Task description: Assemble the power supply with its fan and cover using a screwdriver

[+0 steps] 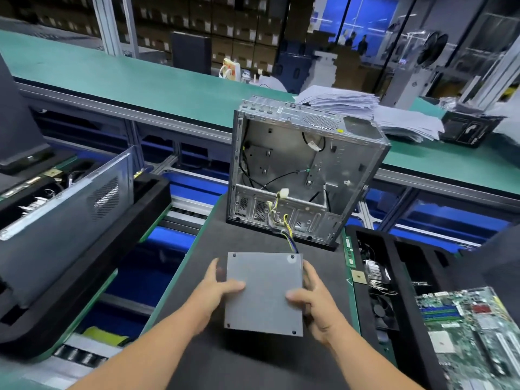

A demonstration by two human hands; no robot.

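A grey metal power supply box (264,280) with dark screws at its corners is held over the dark mat (202,277). My left hand (219,285) grips its left side, thumb on the top plate. On the right side my right hand (312,299) holds it the same way. A bundle of yellow, black and blue cables (281,223) runs from the box's far edge up into an open, empty computer case (298,167) standing behind it. No screwdriver or fan is visible near my hands.
A grey case side panel (70,204) leans in a black foam tray at the left. To the right, another black tray (399,277) holds parts, with a green motherboard (472,336) at its near end. Stacked papers (365,108) lie on the green conveyor behind.
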